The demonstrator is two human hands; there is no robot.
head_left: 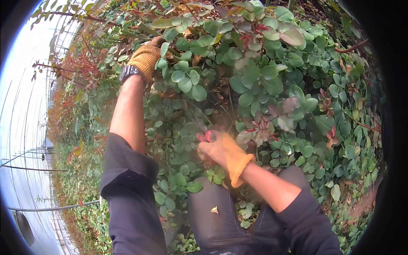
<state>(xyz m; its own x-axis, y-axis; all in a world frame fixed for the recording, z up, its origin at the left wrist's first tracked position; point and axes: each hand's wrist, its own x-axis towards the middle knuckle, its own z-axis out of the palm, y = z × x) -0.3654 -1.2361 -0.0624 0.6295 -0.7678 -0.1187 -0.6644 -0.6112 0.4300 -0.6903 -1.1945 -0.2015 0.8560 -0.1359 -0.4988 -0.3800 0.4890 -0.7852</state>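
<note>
My left hand (146, 58), in an orange-brown knit glove, reaches to the upper left of the bushes. Its fingers curl around a thick green plant stem (149, 30), and leaves hide part of the grip. Lower and to the right, my right hand (224, 154), in an orange glove, is closed on red-handled pruning shears (208, 136). The blades point up and left into the foliage, faint and blurred. Round green leaves (187, 83) hang just right of the left hand. Reddish young leaves (261, 127) stand right of the shears.
Dense leafy bushes (293, 72) surround both hands. A thick reddish-brown stem (352, 47) juts in at the right. My legs (212, 212) are against the plants, with a dry leaf scrap (215, 210) on one. Pale sheeting (21, 127) with wires runs along the left.
</note>
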